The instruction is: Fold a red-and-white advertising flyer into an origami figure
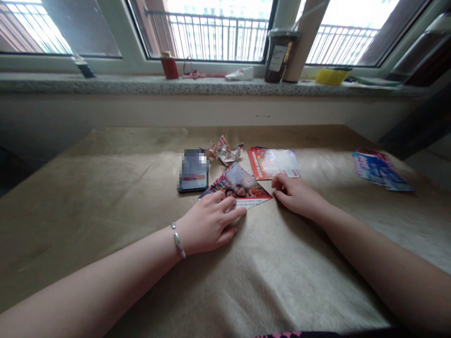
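A printed paper sheet [237, 180] folded to a triangle lies on the table, its tip pointing away from me. My left hand [207, 223] rests flat over its lower left part, fingers stretched out and covering some of the print. Just off the right corner of the triangle, my right hand [299, 197] lies on the table with curled fingers, and nothing shows in them. A stack of red and white leaflets [276, 163] sits right behind that hand. Beyond the triangle's tip stands a folded paper piece [225, 151] with several points.
A dark phone [195, 169], partly pixelated, lies left of the triangle. Blue and pink leaflets [382, 171] are fanned out at the right of the brown-covered table [105, 188]. On the windowsill [123, 85] stand a red container [169, 65], a lidded dark cup [280, 56] and a yellow item [331, 76].
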`<state>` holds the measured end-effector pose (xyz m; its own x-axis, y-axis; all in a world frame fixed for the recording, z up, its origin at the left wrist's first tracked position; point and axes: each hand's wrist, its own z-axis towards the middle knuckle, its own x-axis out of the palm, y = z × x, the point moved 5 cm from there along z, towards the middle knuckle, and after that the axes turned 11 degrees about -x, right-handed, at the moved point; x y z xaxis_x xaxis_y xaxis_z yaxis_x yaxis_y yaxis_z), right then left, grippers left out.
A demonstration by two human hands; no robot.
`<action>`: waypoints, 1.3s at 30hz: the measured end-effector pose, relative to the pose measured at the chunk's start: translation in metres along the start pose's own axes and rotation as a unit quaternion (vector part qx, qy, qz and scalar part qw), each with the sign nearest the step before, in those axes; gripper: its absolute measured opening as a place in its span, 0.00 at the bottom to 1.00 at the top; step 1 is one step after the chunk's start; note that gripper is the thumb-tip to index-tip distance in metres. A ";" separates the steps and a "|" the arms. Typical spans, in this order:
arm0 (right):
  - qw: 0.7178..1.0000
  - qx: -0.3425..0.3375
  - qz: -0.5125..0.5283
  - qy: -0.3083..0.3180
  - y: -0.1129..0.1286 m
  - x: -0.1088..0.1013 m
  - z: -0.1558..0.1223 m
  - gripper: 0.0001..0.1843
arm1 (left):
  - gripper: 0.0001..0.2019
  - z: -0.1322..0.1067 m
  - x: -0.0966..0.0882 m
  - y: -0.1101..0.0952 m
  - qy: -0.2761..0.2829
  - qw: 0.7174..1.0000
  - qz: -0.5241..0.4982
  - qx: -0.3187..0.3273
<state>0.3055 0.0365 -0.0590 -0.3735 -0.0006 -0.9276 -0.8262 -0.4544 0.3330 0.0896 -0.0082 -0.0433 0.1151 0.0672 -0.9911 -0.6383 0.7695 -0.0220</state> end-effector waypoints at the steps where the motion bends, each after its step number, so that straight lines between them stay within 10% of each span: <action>1: 1.000 -0.012 0.003 -0.016 0.003 -0.001 -0.001 0.04 | 0.19 0.000 0.000 0.000 0.000 1.000 -0.001 0.000; 11: 0.952 -0.306 0.018 -0.010 0.053 0.003 -0.008 0.11 | 0.18 0.002 0.000 0.001 -0.021 1.000 -0.004 -0.002; 39: 0.931 -0.358 -0.073 -0.012 0.063 0.006 -0.008 0.15 | 0.13 0.009 0.004 0.005 -0.023 0.999 -0.032 0.005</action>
<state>0.2540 0.0010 -0.0452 -0.2961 0.1237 -0.9471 -0.3787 -0.9255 -0.0025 0.0937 0.0021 -0.0459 0.1904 0.0461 -0.9806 -0.6211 0.7792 -0.0840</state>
